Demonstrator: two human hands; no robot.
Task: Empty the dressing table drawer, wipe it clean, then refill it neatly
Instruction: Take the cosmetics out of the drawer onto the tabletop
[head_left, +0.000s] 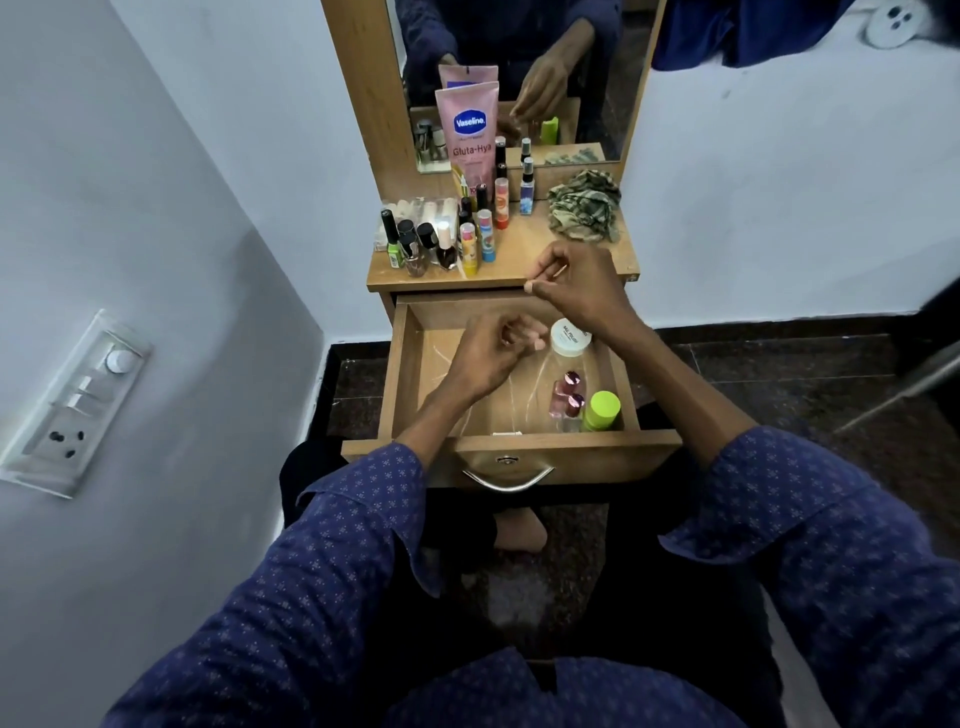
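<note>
The open brown wooden drawer (511, 387) lies under both hands. The right hand (576, 283) pinches a small thin copper-coloured object (560, 270) above the drawer's back edge. Nearer, the left hand (488, 351) hovers loosely curled, holding nothing; right of it sit a white round jar (570, 336), pink-capped bottles (569, 397) and a lime-green-capped bottle (602, 410).

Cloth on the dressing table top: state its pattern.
The cloth has a green-and-cream mottled print, seen in the head view.

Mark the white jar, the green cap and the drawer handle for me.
white jar (570, 336), head view, on its lid
green cap (603, 407), head view, on the cap's top
drawer handle (508, 482), head view, on the middle of the metal bar
</note>
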